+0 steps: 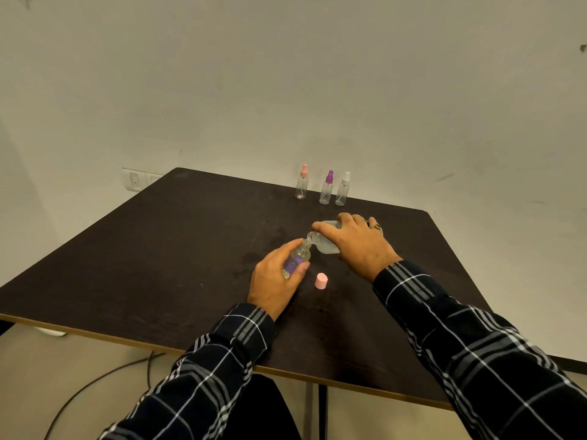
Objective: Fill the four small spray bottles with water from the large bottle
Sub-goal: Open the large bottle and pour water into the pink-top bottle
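My left hand (273, 280) grips a small clear spray bottle (298, 258) with its top off, tilted with the neck up and to the right. My right hand (359, 242) holds the large translucent bottle (324, 246) tipped to the left, its threaded mouth against the small bottle's neck. Some liquid shows inside the small bottle. Three other small spray bottles stand capped near the table's far edge: one with a pink top (301, 183), one with a purple top (326, 188), one with a white top (343, 189).
A pink cap (321, 281) lies on the dark wooden table (158, 255) just right of my left hand. A pale wall stands behind the table, with a wall socket (135, 180) at the left. Cables run on the floor below the front edge.
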A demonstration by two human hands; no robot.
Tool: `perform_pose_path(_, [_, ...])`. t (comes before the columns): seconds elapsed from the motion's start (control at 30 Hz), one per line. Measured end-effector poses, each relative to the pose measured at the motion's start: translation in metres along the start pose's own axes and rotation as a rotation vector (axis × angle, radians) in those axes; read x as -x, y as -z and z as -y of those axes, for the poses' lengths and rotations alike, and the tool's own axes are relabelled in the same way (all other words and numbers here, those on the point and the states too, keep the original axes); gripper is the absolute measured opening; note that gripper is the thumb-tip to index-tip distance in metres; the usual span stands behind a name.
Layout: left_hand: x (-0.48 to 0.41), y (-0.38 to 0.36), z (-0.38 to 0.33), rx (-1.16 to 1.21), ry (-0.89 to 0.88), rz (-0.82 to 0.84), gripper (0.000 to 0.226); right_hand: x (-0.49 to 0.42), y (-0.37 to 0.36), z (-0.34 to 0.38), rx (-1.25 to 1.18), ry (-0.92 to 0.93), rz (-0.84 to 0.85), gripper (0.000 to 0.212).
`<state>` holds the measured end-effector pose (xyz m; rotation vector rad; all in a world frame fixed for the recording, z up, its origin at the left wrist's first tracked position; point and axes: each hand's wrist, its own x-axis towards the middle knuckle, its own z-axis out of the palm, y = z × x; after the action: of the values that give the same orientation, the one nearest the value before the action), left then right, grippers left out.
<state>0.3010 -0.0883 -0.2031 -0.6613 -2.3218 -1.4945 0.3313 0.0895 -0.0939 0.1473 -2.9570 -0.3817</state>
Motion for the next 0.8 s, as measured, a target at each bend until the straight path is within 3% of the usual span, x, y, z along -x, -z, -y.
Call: perform_pose_path(0.8, [0.0008, 0.0004, -0.0003, -0.002, -0.013, -0.012, 0.051, -0.0003, -0.0031, -0.0004, -0.004, -0.005, -0.014, 0.079])
